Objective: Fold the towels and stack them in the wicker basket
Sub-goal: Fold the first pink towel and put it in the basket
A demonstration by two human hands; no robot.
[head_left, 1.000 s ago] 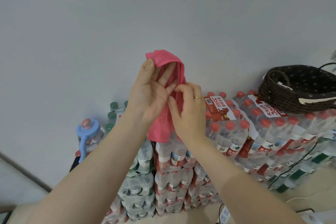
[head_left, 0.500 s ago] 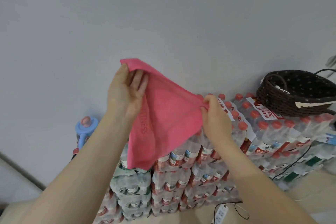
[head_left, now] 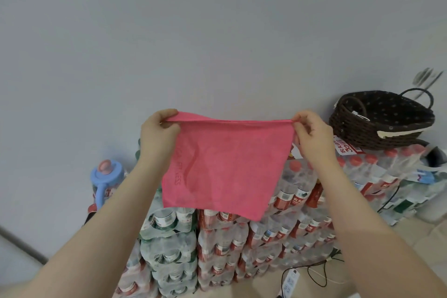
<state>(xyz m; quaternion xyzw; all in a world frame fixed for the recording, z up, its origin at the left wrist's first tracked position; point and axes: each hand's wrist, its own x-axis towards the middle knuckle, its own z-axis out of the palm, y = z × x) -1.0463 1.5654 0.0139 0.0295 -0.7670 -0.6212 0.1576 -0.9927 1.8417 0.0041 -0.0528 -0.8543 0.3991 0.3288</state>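
Observation:
A pink towel point(head_left: 225, 164) hangs spread out flat in the air in front of me, its top edge pulled taut. My left hand point(head_left: 158, 135) pinches the top left corner and my right hand point(head_left: 312, 135) pinches the top right corner. Faint lettering runs down the towel's left side. The dark brown wicker basket point(head_left: 377, 128) with a dotted lining sits to the right on top of the stacked bottle packs, apart from both hands. Its inside looks bare from here.
Shrink-wrapped packs of water bottles point(head_left: 242, 237) are stacked high against the grey wall below the towel. A blue bottle with a pink cap point(head_left: 105, 176) stands at the left. A power strip and cables point(head_left: 290, 280) lie on the floor at the lower right.
My hands have moved apart and lower, pulling the bunched towel open until it hangs flat and stretched between them. The view has tilted a little.

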